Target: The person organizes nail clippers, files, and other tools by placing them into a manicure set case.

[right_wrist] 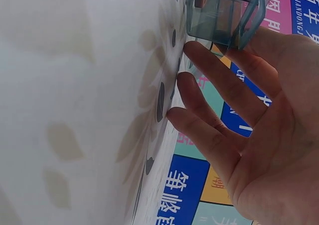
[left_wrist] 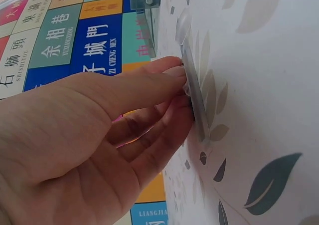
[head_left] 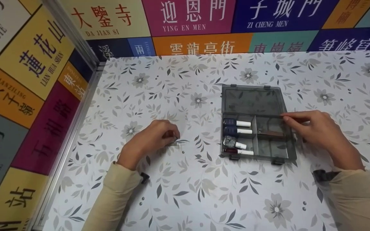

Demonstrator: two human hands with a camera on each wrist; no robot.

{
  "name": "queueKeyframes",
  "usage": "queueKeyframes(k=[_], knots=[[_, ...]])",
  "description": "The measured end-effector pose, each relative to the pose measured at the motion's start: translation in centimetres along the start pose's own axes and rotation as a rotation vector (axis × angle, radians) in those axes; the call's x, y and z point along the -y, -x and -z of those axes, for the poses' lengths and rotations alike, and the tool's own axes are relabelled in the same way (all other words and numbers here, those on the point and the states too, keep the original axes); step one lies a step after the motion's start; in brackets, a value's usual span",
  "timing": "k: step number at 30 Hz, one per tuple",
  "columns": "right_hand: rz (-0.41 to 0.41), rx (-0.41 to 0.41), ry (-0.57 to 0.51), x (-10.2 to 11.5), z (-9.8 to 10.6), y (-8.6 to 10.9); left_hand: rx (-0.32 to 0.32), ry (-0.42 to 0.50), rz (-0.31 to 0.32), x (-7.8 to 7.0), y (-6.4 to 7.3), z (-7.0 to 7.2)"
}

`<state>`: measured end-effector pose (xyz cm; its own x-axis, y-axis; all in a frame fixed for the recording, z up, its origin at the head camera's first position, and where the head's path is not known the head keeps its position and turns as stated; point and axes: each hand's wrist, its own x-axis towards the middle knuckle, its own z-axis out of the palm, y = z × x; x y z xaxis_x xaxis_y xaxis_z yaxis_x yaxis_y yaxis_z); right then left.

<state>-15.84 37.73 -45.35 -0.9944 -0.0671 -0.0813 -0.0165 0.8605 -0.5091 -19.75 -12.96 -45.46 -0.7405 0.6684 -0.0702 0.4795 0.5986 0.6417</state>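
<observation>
In the head view my left hand (head_left: pixel 154 136) is low over the table, left of the box. Its thumb and fingers pinch a slim, flat silvery piece with a clear rounded end (left_wrist: pixel 198 98); its exact kind I cannot tell. My right hand (head_left: pixel 321 130) grips the right wall of a smoky clear plastic organizer box (head_left: pixel 291 146) between thumb and index finger. The other right fingertips (right_wrist: pixel 174 113) reach down to the tabletop. Nail polish bottles with white caps (head_left: pixel 238 131) lie in the box's left compartments: dark blue, glittery and dark red. A narrow brown strip (head_left: pixel 270 133) lies on the right.
The box's lid (head_left: pixel 252 101) is folded back, away from me. A floral white cover lies over the table (head_left: pixel 204 192). Colourful sign-printed panels (head_left: pixel 201 19) stand along the back and left edges. Both wrists carry dark straps (head_left: pixel 324 175) at the sleeves.
</observation>
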Motion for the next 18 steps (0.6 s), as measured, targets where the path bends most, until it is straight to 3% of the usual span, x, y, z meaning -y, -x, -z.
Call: queueKeyframes(k=[8,18], knots=[[-0.013,0.003,0.008,0.0,-0.01,-0.06,0.006,0.0,0.048,-0.06,0.05,-0.12],[-0.022,0.005,0.004,0.0,-0.07,-0.12,-0.019,-0.052,0.01,-0.03,-0.08,-0.23]])
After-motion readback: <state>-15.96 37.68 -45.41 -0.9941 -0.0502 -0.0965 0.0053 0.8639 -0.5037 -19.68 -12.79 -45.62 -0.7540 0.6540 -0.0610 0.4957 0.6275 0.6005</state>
